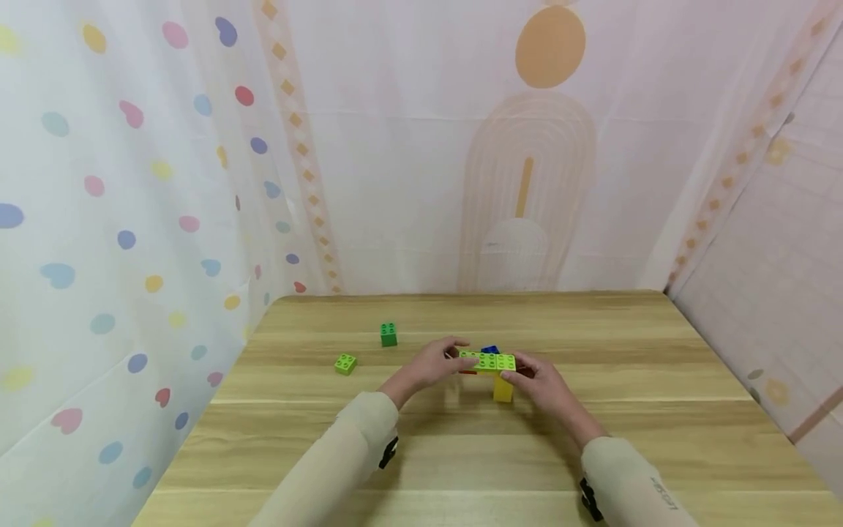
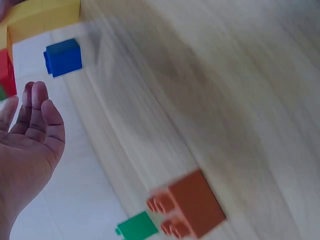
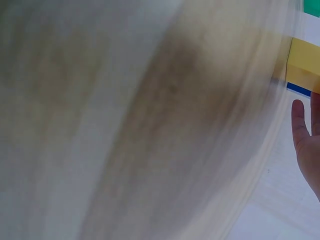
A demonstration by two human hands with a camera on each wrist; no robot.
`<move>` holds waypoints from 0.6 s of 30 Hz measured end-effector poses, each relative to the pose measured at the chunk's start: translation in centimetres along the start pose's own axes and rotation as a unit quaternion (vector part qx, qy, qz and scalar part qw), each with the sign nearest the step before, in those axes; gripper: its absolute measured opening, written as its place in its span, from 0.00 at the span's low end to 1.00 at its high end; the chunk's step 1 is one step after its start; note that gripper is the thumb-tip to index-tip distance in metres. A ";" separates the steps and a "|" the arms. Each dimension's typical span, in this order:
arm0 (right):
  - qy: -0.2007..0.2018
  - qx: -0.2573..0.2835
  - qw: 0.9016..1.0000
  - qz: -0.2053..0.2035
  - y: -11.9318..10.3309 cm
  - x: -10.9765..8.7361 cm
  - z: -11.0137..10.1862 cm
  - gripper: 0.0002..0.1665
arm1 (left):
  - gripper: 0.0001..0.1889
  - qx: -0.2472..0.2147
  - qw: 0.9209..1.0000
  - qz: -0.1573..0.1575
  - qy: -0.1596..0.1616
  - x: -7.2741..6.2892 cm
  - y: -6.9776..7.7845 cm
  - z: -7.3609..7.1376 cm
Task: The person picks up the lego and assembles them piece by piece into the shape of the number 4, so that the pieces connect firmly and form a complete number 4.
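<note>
Both hands are at a structure of toy bricks above the middle of the table. Lime bricks (image 1: 487, 361) form its top, and a yellow brick (image 1: 503, 388) extends below the right end. My left hand (image 1: 437, 361) grips the left end, thumb on the lime top; the left wrist view shows a red brick (image 2: 6, 75) by its fingertips. My right hand (image 1: 538, 379) holds the right end between thumb and fingers, beside the yellow part (image 3: 304, 62) in the right wrist view. A blue brick (image 1: 490, 350) shows just behind the structure, partly hidden by it.
On the wooden table (image 1: 316, 446), a green brick (image 1: 388, 335) and a small lime brick (image 1: 345, 364) lie left of the hands. The left wrist view also shows a brown brick (image 2: 195, 205) close to the camera. Patterned curtains (image 1: 395, 146) stand behind the table and along both sides.
</note>
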State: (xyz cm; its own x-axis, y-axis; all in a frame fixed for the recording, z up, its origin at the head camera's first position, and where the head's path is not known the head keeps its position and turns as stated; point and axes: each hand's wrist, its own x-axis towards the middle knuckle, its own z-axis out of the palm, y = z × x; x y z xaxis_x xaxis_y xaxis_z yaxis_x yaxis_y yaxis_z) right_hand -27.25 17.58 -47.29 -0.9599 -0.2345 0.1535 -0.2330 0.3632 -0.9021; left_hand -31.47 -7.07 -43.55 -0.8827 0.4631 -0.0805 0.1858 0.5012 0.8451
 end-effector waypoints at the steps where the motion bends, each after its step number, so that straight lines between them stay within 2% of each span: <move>1: 0.002 0.003 1.000 0.003 0.0 0.0 0.1 0.25 | 0.36 -0.009 1.000 -0.005 0.001 -0.2 0.0 -0.3; 4: 0.004 0.005 1.000 0.009 0.0 0.0 0.3 0.25 | 0.37 -0.047 0.999 -0.010 0.013 -0.8 -0.1 -1.4; 6: 0.006 0.007 1.000 0.016 0.0 -0.1 0.4 0.25 | 0.37 -0.055 0.998 -0.006 0.033 -0.9 -0.3 -2.1; 12: 0.009 0.017 1.000 0.013 -0.2 -0.2 0.6 0.24 | 0.35 -0.035 0.995 -0.005 0.090 -1.2 -1.7 -4.2; 18: 0.016 0.033 0.999 0.035 0.0 -0.2 1.0 0.23 | 0.30 -0.008 0.991 0.013 0.132 -1.6 -3.2 -6.1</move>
State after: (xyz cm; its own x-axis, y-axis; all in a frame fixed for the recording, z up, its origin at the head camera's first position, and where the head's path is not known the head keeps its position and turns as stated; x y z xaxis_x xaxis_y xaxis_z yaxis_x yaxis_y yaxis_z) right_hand -26.89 16.68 -47.74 -0.9783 -0.1805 0.1014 -0.1554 0.3166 -0.9357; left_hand -33.24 -13.86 -42.91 -0.9602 0.2676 0.0797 0.2043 0.4787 0.8539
